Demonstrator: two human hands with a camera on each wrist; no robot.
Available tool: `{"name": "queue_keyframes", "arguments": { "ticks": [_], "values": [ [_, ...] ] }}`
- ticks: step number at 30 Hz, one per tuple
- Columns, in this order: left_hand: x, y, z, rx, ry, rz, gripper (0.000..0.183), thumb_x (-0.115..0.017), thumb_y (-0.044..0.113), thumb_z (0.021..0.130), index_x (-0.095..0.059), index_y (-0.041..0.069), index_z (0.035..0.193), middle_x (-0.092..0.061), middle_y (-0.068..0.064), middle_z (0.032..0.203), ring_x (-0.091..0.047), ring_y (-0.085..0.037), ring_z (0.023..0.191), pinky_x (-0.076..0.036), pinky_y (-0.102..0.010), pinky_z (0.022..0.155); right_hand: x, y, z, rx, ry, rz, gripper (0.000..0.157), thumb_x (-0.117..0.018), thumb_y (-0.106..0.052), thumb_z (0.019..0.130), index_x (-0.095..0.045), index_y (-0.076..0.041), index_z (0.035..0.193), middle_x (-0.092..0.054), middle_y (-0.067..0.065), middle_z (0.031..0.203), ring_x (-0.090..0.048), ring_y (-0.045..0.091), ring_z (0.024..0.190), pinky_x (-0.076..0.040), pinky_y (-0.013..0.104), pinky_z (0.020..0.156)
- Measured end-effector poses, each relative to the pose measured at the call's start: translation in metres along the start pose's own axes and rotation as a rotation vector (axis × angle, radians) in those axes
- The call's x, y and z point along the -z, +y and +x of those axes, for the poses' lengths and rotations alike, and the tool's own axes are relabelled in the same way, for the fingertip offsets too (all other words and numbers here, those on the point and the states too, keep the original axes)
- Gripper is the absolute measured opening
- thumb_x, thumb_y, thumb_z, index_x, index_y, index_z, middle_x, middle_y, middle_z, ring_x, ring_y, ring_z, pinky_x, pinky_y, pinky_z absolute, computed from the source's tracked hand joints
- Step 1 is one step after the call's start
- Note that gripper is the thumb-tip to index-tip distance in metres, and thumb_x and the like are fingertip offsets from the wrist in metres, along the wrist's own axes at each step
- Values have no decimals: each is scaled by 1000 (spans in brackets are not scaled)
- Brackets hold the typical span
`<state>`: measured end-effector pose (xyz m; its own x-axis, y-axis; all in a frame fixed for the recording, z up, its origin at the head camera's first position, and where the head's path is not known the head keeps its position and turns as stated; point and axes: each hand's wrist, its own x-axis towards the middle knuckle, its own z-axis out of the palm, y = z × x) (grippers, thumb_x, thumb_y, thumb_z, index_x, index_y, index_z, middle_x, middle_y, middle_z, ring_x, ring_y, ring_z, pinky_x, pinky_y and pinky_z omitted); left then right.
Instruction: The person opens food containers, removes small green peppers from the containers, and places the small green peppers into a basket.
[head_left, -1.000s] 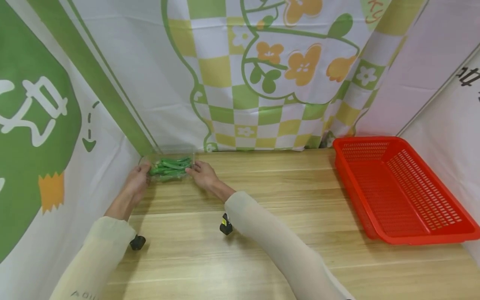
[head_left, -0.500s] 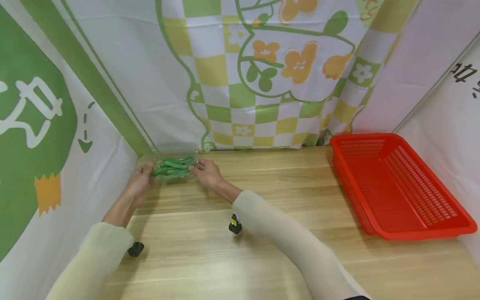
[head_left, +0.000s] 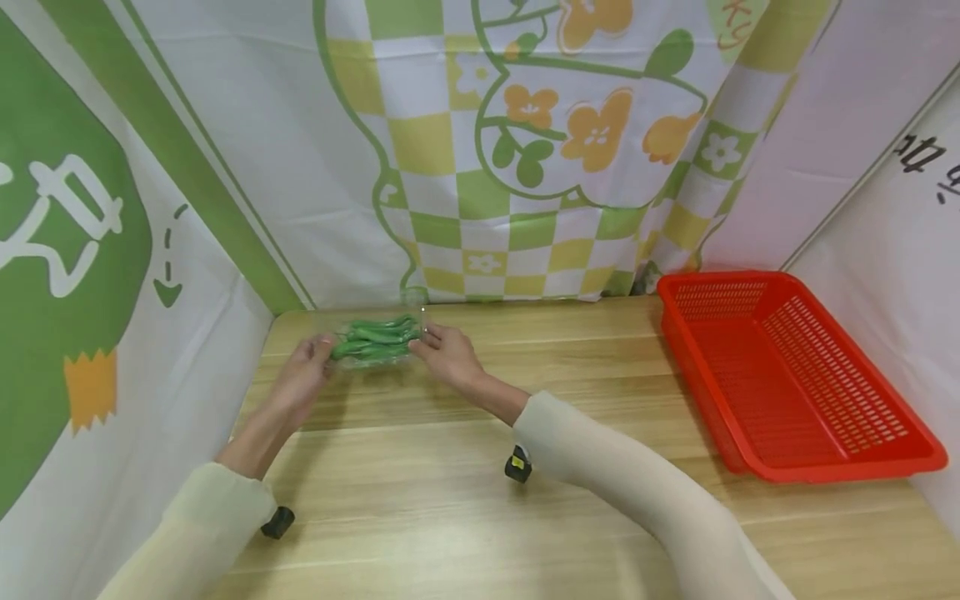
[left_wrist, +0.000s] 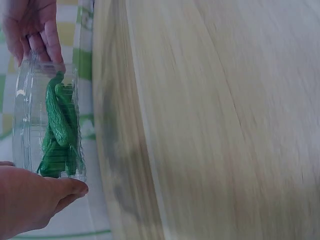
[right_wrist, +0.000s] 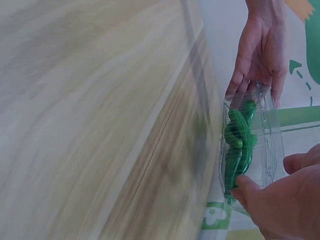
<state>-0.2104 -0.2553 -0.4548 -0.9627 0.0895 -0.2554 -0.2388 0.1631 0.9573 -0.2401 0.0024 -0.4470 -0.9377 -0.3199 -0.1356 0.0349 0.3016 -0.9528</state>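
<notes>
A clear box [head_left: 375, 340] is sitting toward the far left of the table [head_left: 570, 533], held between two hands: the left hand [head_left: 303, 379] is gripping its left end and the right hand [head_left: 450, 357] is gripping its right end. Pods [head_left: 373, 338] are lying inside the box (whether the box is touching the table cannot be told). A basket [head_left: 795, 375] is resting on the table's right side, well apart from the box. A printed cloth [head_left: 525, 150] is hanging behind the table, and more cloth is closing it in on the left and right.
</notes>
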Motion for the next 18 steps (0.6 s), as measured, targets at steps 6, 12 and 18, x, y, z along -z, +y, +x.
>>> {"name": "queue_keyframes", "arguments": {
  "ticks": [6,12,18],
  "values": [
    [-21,8,-11,-40,-63,28,77,-29,45,116,7,-2,166,4,-30,174,-5,-51,159,-8,-65,130,23,-1,-22,4,21,-37,64,-59,-27,110,-36,4,161,-53,21,156,-53,32,144,-49,44,116],
    [-41,13,-21,-60,-135,21,80,-30,46,116,10,-3,166,10,-28,174,2,-52,159,-6,-67,129,48,3,-44,0,8,-21,65,-58,-28,110,-34,5,161,-50,22,158,-49,35,147,-46,47,118],
    [-63,16,-28,-57,-179,9,78,-32,44,116,6,-3,166,4,-27,175,-2,-51,160,-8,-66,130,66,10,-66,-17,35,38,63,-61,-23,109,-36,7,159,-52,24,156,-51,35,145,-48,46,116]
  ]
}}
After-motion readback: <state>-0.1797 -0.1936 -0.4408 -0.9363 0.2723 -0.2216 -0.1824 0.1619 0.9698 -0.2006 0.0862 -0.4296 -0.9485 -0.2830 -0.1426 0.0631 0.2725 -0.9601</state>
